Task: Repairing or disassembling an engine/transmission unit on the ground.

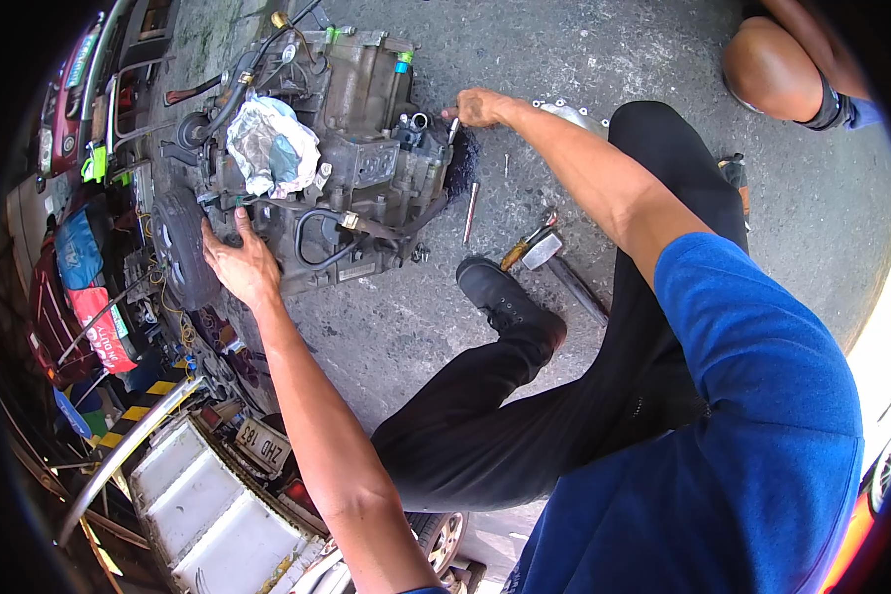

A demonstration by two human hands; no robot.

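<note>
Our left hand (240,265) is spread flat, fingers wide, against the lower left side of the gearbox assembly (342,158). Our right hand (480,107) is closed around a slim metal tool (453,129) at the unit's right edge. The assembly lies on the concrete floor (564,49): grimy grey casting, black hoses, crumpled rag (272,147) on top. Hammer (544,252) and a black shoe (505,297) are nearby.

I see a grey, rough concrete floor (604,59) carrying a grimy metal gearbox casing (346,168). Beside it sits a dark oil patch (462,163), a slim metal rod (470,213), a wooden-handled hammer (540,247), and my black shoe (500,297).
</note>
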